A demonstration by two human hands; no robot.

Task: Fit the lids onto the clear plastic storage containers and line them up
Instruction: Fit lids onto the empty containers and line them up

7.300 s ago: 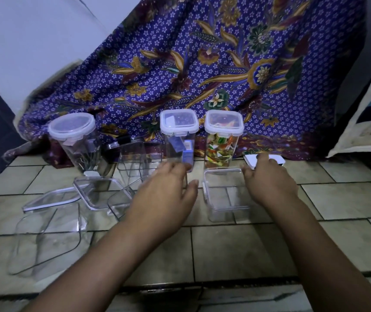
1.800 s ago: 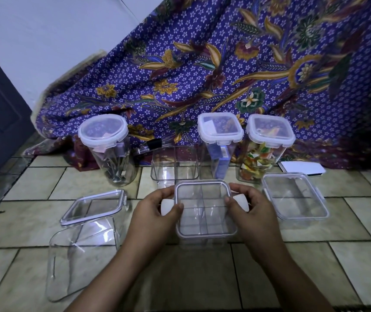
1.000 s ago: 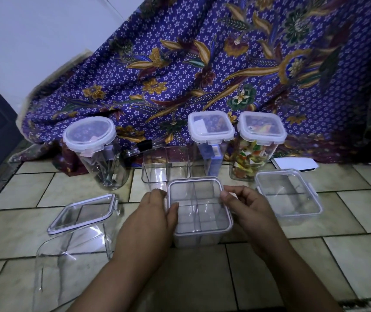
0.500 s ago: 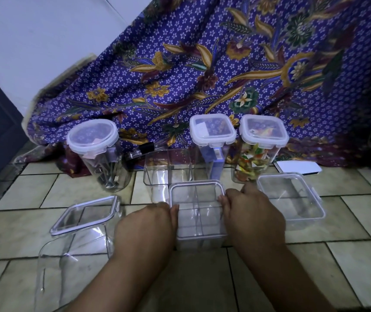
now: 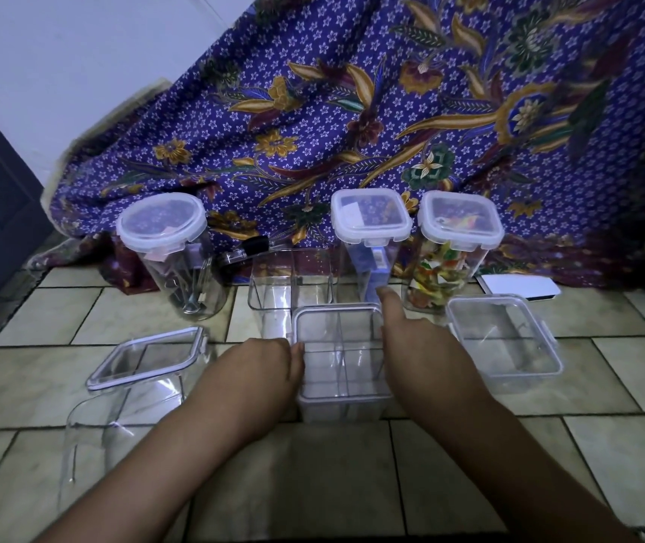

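Presently a small square container (image 5: 342, 366) with a lid (image 5: 338, 321) laid on top is seen on the tiled floor (image 5: 626, 444), in the middle, in front of a row of three closed jars (image 5: 369, 244) by the patterned cloth (image 5: 352, 111). The left hand (image 5: 262, 370) is pressed against its left side with the fingers curled down, and the right hand (image 5: 418, 354) is laid along its right side, loosely open with one finger stretched forward; whether the side clips are already snapped cannot be told. The container is judged to be light, stiff and rather slippery, so it is best held at the rim edges while the clips are pushed. A second lidded box (image 5: 505, 339) stands just to the right, and an open one (image 5: 289, 284) behind.
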